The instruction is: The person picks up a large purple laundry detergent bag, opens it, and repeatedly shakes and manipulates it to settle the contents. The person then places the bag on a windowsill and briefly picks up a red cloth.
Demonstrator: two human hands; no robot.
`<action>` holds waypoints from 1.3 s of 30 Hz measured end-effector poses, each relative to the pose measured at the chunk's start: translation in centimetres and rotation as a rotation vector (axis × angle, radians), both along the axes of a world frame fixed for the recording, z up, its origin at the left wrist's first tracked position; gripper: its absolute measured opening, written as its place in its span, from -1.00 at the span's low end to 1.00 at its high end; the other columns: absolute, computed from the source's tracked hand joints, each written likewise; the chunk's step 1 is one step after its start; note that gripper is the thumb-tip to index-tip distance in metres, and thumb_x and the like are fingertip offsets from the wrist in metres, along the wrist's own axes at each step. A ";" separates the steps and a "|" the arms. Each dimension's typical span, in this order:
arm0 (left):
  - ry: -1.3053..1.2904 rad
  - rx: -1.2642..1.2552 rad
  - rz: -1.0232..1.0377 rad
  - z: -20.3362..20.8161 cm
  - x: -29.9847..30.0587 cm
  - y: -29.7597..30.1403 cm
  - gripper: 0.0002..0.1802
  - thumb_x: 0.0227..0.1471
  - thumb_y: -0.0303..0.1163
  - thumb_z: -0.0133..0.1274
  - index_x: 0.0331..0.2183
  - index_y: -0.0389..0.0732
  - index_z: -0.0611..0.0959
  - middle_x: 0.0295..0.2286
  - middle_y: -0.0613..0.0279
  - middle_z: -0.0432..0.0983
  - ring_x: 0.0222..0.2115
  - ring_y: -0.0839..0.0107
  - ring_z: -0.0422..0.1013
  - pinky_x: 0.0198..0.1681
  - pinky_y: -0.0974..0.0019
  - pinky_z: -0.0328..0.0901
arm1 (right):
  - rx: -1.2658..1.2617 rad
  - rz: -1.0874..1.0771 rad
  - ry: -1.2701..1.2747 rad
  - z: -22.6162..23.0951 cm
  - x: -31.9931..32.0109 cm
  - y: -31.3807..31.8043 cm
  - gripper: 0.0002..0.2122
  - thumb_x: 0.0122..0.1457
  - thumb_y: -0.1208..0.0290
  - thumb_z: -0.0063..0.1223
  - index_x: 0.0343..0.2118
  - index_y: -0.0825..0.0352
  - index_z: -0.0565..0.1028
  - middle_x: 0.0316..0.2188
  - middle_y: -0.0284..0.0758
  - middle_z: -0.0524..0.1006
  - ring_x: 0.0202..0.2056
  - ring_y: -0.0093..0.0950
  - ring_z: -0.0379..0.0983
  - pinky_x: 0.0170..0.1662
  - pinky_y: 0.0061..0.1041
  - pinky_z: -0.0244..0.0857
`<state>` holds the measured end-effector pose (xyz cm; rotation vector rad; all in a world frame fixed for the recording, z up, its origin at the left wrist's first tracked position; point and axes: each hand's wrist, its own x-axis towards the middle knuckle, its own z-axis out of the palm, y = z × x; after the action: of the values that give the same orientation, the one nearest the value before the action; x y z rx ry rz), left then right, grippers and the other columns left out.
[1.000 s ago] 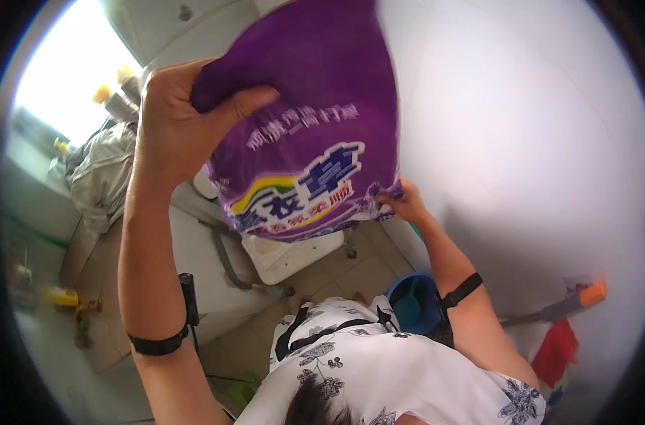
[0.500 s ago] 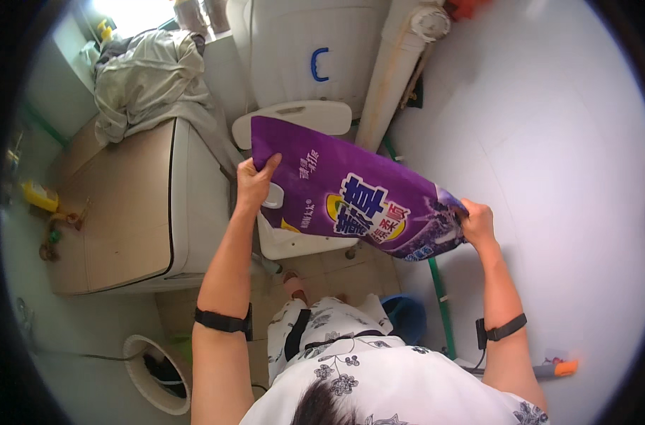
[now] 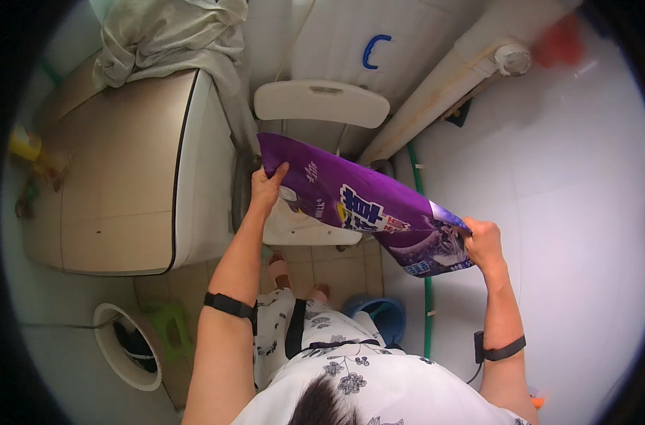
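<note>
A large purple printed packaging bag (image 3: 329,180) stretches across in front of me, slanting down from left to right. My left hand (image 3: 268,190) grips its left edge, thumb on top. At the right end my right hand (image 3: 484,244) is closed on the other edge. The bag looks limp and flat, with a fold across its middle and its lower right part hanging down. Below and behind it stands a white plastic chair; its backrest (image 3: 294,103) shows above the bag and part of its seat (image 3: 301,231) beneath.
On the left is a washing machine (image 3: 127,170) with a brownish top and a grey cloth (image 3: 173,42) on it. A white bin (image 3: 99,312), a green stool (image 3: 168,322) and a blue bucket (image 3: 399,315) stand on the floor. A thick white pipe (image 3: 450,81) rises at the right wall.
The view has shifted, so the washing machine and chair sit differently in it. Both hands keep their hold, while the bag has folded more at its middle, its lower right part hanging.
</note>
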<state>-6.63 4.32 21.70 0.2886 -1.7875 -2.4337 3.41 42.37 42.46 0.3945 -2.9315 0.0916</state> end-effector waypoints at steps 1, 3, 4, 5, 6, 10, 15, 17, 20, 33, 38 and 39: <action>0.001 0.013 0.016 -0.5 0.1 0.1 -0.77 -0.04 -0.24 0.12 -0.42 -0.22 0.61 -0.49 0.44 0.48 -0.47 0.62 0.33 -0.34 0.47 0.22 | 0.023 0.014 0.006 0.2 0.0 -0.3 -0.91 -0.06 0.40 0.04 -0.59 0.28 0.45 -0.70 -0.13 0.40 -0.60 -0.13 0.37 -0.55 -0.28 0.22; -0.020 0.032 0.065 -1.5 0.1 0.2 -0.73 -0.05 -0.22 0.14 -0.47 -0.26 0.61 -0.54 0.43 0.48 -0.50 0.64 0.32 -0.39 0.47 0.23 | 0.079 0.001 0.023 0.5 0.1 -1.2 -0.91 -0.07 0.41 0.04 -0.59 0.29 0.44 -0.70 -0.14 0.40 -0.59 -0.13 0.38 -0.55 -0.28 0.23; -0.028 0.054 0.077 -1.9 0.2 0.2 -0.73 -0.06 -0.21 0.15 -0.47 -0.25 0.61 -0.54 0.43 0.48 -0.50 0.64 0.32 -0.39 0.47 0.23 | 0.102 -0.001 0.024 0.8 0.1 -1.8 -0.91 -0.07 0.41 0.05 -0.60 0.29 0.44 -0.70 -0.14 0.41 -0.59 -0.14 0.38 -0.54 -0.28 0.24; -0.029 0.075 0.091 -2.2 0.4 0.2 -0.73 -0.06 -0.21 0.15 -0.47 -0.25 0.61 -0.54 0.43 0.48 -0.51 0.64 0.32 -0.39 0.48 0.23 | 0.109 -0.004 0.033 1.1 0.3 -2.3 -0.92 -0.07 0.42 0.04 -0.59 0.29 0.44 -0.70 -0.14 0.41 -0.59 -0.14 0.38 -0.54 -0.28 0.24; -0.032 0.097 0.091 -2.4 0.6 0.1 -0.73 -0.07 -0.20 0.15 -0.47 -0.24 0.61 -0.54 0.43 0.47 -0.51 0.64 0.32 -0.39 0.48 0.23 | 0.115 -0.005 0.038 1.5 0.4 -2.9 -0.92 -0.08 0.42 0.04 -0.59 0.29 0.44 -0.70 -0.15 0.41 -0.60 -0.14 0.38 -0.54 -0.28 0.24; -0.021 0.105 0.155 -3.0 1.6 -0.3 -0.71 -0.07 -0.20 0.16 -0.45 -0.26 0.60 -0.51 0.43 0.47 -0.49 0.63 0.31 -0.38 0.48 0.22 | 0.219 0.002 0.024 3.2 0.7 -5.0 -0.94 -0.10 0.44 0.04 -0.59 0.28 0.44 -0.68 -0.16 0.43 -0.59 -0.15 0.39 -0.54 -0.28 0.25; 0.088 0.165 0.185 -3.9 2.3 -0.7 -0.70 -0.06 -0.22 0.15 -0.41 -0.29 0.59 -0.48 0.41 0.47 -0.46 0.63 0.31 -0.35 0.47 0.22 | 0.285 0.049 0.069 4.6 1.3 -7.4 -0.93 -0.09 0.43 0.04 -0.60 0.28 0.44 -0.68 -0.16 0.43 -0.58 -0.17 0.39 -0.54 -0.30 0.25; 0.017 0.182 0.206 -4.3 2.3 -0.9 -0.70 -0.06 -0.23 0.14 -0.38 -0.29 0.58 -0.47 0.40 0.47 -0.46 0.62 0.32 -0.34 0.46 0.23 | 0.337 0.060 0.058 5.0 1.3 -8.1 -0.91 -0.08 0.42 0.05 -0.60 0.29 0.43 -0.69 -0.16 0.42 -0.59 -0.17 0.39 -0.54 -0.30 0.24; 0.044 0.225 0.224 -4.7 2.2 -1.0 -0.70 -0.05 -0.24 0.14 -0.33 -0.28 0.58 -0.45 0.39 0.48 -0.44 0.60 0.33 -0.31 0.46 0.23 | 0.390 0.070 0.049 5.5 1.3 -9.0 -0.88 -0.07 0.38 0.06 -0.61 0.29 0.43 -0.70 -0.16 0.42 -0.60 -0.17 0.38 -0.55 -0.29 0.23; -0.158 -0.182 0.059 -9.2 5.4 0.8 -0.05 -0.36 -0.29 0.34 0.04 -0.28 0.18 -0.07 0.06 0.28 -0.05 0.25 0.24 0.02 0.33 0.11 | 0.432 0.113 0.017 5.6 0.9 -8.5 -0.81 -0.03 0.29 0.09 -0.61 0.28 0.44 -0.71 -0.21 0.43 -0.62 -0.21 0.38 -0.58 -0.30 0.20; -0.113 -0.534 0.025 -10.9 6.6 1.5 0.02 -0.35 -0.27 0.34 0.06 -0.35 0.10 -0.03 -0.10 0.20 0.02 0.09 0.14 0.07 0.16 0.08 | 0.399 0.080 -0.003 5.4 1.0 -8.3 -0.81 -0.03 0.35 0.10 -0.61 0.35 0.42 -0.70 -0.13 0.41 -0.61 -0.12 0.34 -0.56 -0.27 0.17; -0.116 -0.613 0.009 -11.3 7.0 1.8 0.04 -0.36 -0.27 0.35 0.06 -0.37 0.09 -0.02 -0.12 0.19 0.02 0.07 0.13 0.07 0.15 0.08 | 0.390 0.075 0.003 5.3 1.1 -8.2 -0.82 -0.03 0.35 0.10 -0.61 0.35 0.42 -0.70 -0.13 0.41 -0.61 -0.13 0.34 -0.56 -0.27 0.17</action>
<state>0.33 6.15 10.43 0.3729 -2.4490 -1.7638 4.55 34.19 47.80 0.5573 -2.9237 -0.4760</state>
